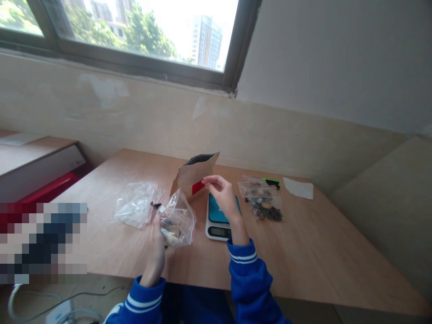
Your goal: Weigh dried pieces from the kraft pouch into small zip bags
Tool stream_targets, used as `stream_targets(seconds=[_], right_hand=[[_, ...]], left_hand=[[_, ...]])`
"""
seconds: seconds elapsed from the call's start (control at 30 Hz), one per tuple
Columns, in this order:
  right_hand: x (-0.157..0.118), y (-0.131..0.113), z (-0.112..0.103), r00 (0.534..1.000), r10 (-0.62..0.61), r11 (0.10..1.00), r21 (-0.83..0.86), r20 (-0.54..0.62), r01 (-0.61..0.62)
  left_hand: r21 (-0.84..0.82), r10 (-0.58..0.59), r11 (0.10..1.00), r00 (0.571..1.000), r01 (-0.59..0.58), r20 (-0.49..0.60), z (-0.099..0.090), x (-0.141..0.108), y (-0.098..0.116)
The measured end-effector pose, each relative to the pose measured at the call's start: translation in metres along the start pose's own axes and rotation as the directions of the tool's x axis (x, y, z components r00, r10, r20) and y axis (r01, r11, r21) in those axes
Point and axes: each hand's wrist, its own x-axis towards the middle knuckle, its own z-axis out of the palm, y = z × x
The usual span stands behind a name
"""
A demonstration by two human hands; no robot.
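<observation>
My left hand (156,245) grips a clear zip-top bag (182,216) over the table, left of the scale. Pale and dark dried pieces lie low in this bag, and a dark piece shows near my fingertips. With thumb and fingers pinched together, my right hand (222,194) hangs above the kitchen scale (216,209). Whatever the pinch holds, if anything, is too small to make out. The scale has a blue top and a white body; my right wrist covers part of it. Behind it stands a brown paper pouch (185,176), mouth open, with a red patch beside my right fingertips.
A pile of clear plastic bags (131,204) lies on the left of the wooden table (310,252). To the right are filled zip-top bags (265,204), a green-and-black item (272,182) and a white paper piece (299,188). A wall (286,135) and window rise behind.
</observation>
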Motion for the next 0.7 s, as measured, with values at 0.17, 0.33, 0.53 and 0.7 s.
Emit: stream_targets(seconds=[0.17, 0.33, 0.53, 0.7], right_hand=[[-0.011, 0.012, -0.005, 0.997, 0.060, 0.996, -0.065, 0.042, -0.057], [-0.047, 0.015, 0.013, 0.914, 0.191, 0.948, -0.307, 0.358, -0.078], [-0.092, 0.019, 0.055, 0.840, 0.180, 0.856, -0.502, 0.512, 0.123], [-0.097, 0.024, 0.067, 0.855, 0.124, 0.820, -0.537, 0.503, 0.197]], left_hand=[[-0.010, -0.018, 1.000, 0.998, 0.019, 0.064, -0.006, 0.001, 0.003], [0.013, 0.072, 0.997, 0.997, -0.073, 0.026, -0.020, 0.007, 0.018], [-0.029, 0.170, 0.984, 0.977, -0.175, -0.128, -0.046, 0.020, 0.043], [-0.036, 0.173, 0.983, 0.976, -0.179, -0.133, -0.048, 0.017, 0.047]])
